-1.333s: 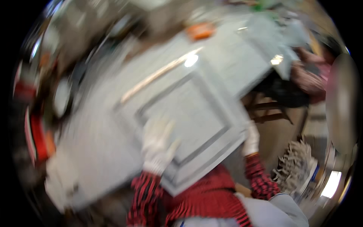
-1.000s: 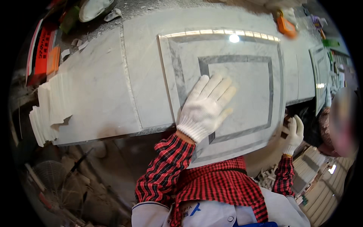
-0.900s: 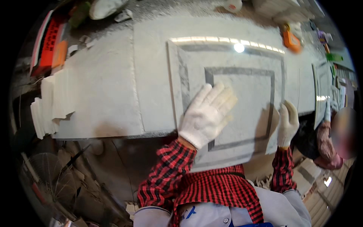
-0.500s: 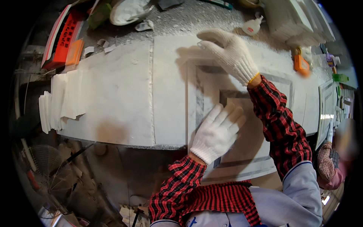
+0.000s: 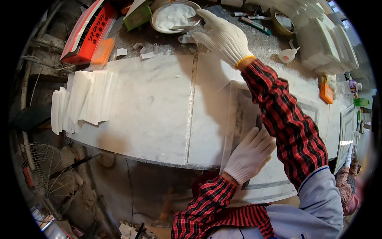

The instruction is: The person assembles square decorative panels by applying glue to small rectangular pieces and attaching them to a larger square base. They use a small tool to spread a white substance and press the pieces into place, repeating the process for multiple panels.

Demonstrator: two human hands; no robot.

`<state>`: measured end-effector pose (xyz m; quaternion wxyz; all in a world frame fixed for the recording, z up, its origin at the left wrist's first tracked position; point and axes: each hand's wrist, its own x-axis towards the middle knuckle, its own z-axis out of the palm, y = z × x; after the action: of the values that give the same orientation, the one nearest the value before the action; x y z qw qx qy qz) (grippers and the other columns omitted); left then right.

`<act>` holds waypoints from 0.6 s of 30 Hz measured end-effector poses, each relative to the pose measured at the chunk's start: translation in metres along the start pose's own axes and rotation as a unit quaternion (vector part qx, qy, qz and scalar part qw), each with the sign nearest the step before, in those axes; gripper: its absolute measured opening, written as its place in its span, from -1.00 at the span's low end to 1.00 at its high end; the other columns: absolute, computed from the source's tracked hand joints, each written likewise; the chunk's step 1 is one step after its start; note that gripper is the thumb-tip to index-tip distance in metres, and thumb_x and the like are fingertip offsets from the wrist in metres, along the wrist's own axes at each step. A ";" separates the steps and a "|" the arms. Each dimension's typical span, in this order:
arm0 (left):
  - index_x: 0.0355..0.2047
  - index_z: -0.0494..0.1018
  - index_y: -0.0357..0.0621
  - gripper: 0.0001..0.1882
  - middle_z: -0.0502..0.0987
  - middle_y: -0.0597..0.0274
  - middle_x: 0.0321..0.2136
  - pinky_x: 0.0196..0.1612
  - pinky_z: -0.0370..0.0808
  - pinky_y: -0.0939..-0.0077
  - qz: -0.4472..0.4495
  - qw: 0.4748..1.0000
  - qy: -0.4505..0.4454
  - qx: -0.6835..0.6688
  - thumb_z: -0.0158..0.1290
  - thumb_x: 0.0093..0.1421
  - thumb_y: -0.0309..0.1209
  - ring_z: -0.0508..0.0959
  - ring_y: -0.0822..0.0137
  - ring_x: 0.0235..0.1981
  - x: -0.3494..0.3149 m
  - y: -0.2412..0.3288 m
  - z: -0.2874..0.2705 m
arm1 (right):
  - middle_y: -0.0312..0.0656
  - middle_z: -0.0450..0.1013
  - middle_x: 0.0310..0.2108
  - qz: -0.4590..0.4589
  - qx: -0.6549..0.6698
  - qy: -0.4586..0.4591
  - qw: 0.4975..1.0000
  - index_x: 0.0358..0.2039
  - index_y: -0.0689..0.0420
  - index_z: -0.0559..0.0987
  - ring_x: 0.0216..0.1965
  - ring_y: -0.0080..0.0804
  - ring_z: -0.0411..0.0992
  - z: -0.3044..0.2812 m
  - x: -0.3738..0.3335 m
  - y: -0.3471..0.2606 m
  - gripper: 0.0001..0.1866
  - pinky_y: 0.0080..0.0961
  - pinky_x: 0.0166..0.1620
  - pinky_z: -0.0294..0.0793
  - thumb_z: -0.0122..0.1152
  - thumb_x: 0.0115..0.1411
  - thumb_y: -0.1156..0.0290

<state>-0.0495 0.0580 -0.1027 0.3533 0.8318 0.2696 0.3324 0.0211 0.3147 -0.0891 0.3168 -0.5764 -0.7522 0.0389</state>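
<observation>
Marble, pale and grey-veined, made up the long bench slab (image 5: 151, 115), on which a square tile (image 5: 274, 175) with a darker inlaid frame lay at the near edge, partly overhanging. A stack of thin white strips (image 5: 81, 101) rested at the slab's left end. The left hand (image 5: 248, 155), in a white knit glove, was pressed flat on the tile with fingers spread, gripping nothing. The right hand (image 5: 221, 36), gloved alike, was stretched far across to a round metal bowl (image 5: 175, 16) of white powder, fingers loosely open around a small scraper there; half a second earlier it had been lower, just past the tile's far edge.
</observation>
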 end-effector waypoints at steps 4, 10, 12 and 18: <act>-0.05 0.40 -0.24 -0.59 0.40 0.05 0.00 0.31 0.18 0.12 -0.004 0.996 -0.061 0.060 0.12 0.08 -0.39 0.31 0.04 0.18 -0.007 -0.004 0.002 | -0.08 0.59 -0.27 0.007 -0.042 -0.099 0.994 0.05 -0.08 0.53 -0.23 -0.08 0.55 0.012 0.018 -0.017 -0.50 -0.22 -0.17 0.52 0.19 0.15 -0.03; -0.06 0.43 -0.21 -0.59 0.42 0.07 -0.01 0.31 0.19 0.12 -0.002 0.998 -0.037 0.055 0.12 0.05 -0.39 0.32 0.07 0.18 -0.008 -0.003 0.007 | -0.08 0.58 -0.33 0.009 0.005 -0.014 1.000 -0.23 -0.05 0.68 -0.30 0.00 0.54 -0.012 0.020 -0.011 -0.68 -0.15 -0.18 0.51 0.07 0.17 0.09; -0.05 0.48 -0.14 -0.59 0.45 0.10 -0.03 0.30 0.21 0.08 -0.008 0.999 -0.022 0.029 0.13 0.05 -0.35 0.36 0.09 0.15 -0.001 0.000 0.002 | -0.10 0.59 -0.35 -0.021 0.069 0.023 0.997 -0.21 0.02 0.67 -0.35 -0.14 0.56 -0.043 -0.002 -0.009 -0.70 -0.31 -0.24 0.53 0.12 0.20 0.14; 0.31 0.22 0.06 -0.40 0.16 0.17 0.35 0.45 -0.18 0.17 -0.050 0.946 -0.152 0.280 -0.19 0.32 -0.01 0.03 0.18 0.41 0.019 -0.030 -0.005 | -0.20 0.58 -0.34 0.317 0.407 0.036 0.856 -0.04 0.25 0.60 -0.42 -0.58 0.49 -0.143 -0.143 -0.004 -0.64 -0.64 -0.33 0.47 0.21 0.28 0.26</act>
<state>-0.0481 0.0913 -0.1162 0.1587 0.9235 0.3360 0.0949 0.1118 0.1415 -0.0351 0.5205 -0.6042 -0.4343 0.4188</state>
